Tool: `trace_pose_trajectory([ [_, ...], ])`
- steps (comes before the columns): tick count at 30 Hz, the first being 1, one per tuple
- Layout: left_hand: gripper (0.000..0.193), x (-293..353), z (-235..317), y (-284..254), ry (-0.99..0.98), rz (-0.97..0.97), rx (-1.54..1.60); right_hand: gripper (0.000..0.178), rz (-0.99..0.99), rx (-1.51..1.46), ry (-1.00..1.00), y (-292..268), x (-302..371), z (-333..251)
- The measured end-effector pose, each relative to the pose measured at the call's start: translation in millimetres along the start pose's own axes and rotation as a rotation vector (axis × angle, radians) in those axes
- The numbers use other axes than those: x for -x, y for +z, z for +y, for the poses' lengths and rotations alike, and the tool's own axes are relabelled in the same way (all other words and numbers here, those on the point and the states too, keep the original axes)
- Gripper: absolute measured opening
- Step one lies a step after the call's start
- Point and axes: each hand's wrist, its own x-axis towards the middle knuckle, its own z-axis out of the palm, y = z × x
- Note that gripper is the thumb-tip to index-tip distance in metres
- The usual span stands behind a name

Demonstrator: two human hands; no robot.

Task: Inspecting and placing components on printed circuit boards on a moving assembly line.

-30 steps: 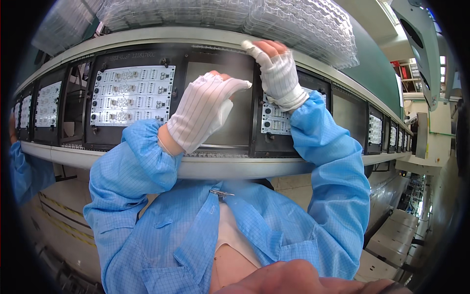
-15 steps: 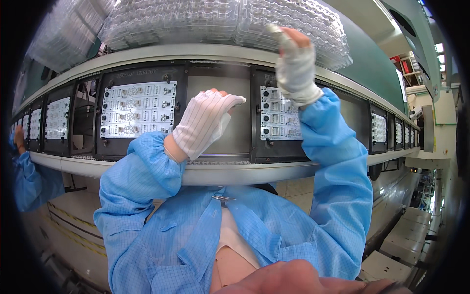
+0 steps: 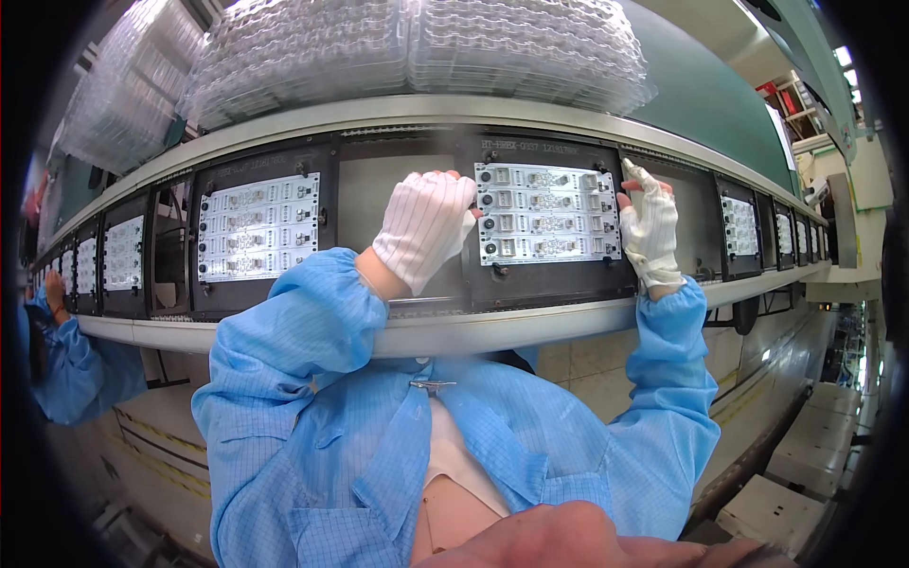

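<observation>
A black carrier frame (image 3: 559, 284) on the conveyor line holds a white circuit-board panel (image 3: 549, 216) with several rows of components. At the carrier's left edge is my left hand (image 3: 426, 227), in a white striped glove with bare fingertips. Its fingers are curled closed, and whatever lies inside them is hidden. Beside the right edge, my right hand (image 3: 651, 222) is in a white glove too. Its thumb and fingers are apart and hold nothing visible, with the fingertips close to the frame. Whether either hand touches the carrier, I cannot tell.
Another carrier with a board panel (image 3: 258, 227) sits left along the line, and further panels (image 3: 739, 227) continue right. Stacked clear plastic trays (image 3: 530, 47) stand behind the rear rail (image 3: 379, 115). At the far left, a co-worker's hand (image 3: 55, 289) reaches to the line.
My right hand has come down from near the trays to the carrier's right side, uncovering the panel. My left hand has shifted right, its fingers curling in. The view has shifted slightly.
</observation>
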Motion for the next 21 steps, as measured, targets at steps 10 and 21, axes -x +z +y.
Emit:
trace_pose_trajectory([
  [10,0.013,-3,-6,2,-0.024,-0.005,0.178,0.053,-0.001,-0.082,0.243,9,22,7],
  [21,0.022,52,-11,-64,-0.144,0.063,0.13,0.048,-0.241,-0.659,0.397,15,1,9],
])
